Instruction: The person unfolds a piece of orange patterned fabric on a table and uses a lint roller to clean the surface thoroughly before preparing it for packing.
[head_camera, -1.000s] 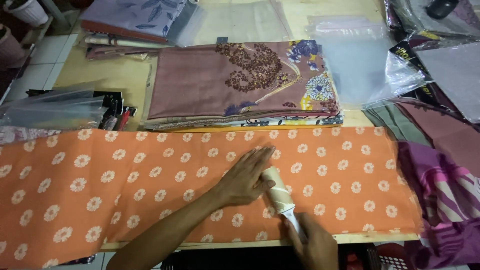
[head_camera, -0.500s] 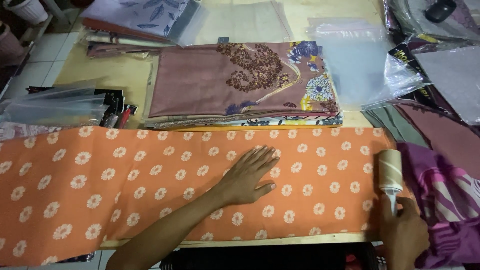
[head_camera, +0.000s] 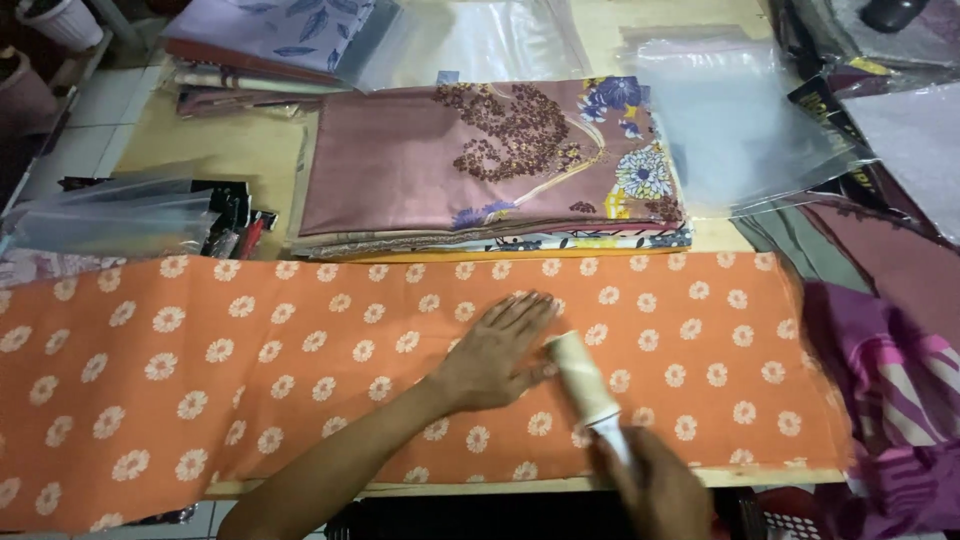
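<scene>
An orange cloth with white flowers (head_camera: 300, 350) lies spread flat across the table's front. My left hand (head_camera: 495, 350) rests palm down on it near the middle, fingers spread. My right hand (head_camera: 655, 490), at the bottom edge, grips the handle of a lint roller (head_camera: 583, 380). The roller's pale cylinder lies on the cloth just right of my left fingertips, touching or nearly touching them.
A stack of folded mauve and floral fabrics (head_camera: 480, 170) sits behind the orange cloth. Clear plastic bags (head_camera: 730, 120) lie at the back right and others (head_camera: 110, 215) at the left. Purple patterned cloth (head_camera: 890, 400) hangs at the right edge.
My right hand has brought the lint roller from the cloth's right end back to the middle, beside my left hand. My left hand has stayed pressed on the cloth.
</scene>
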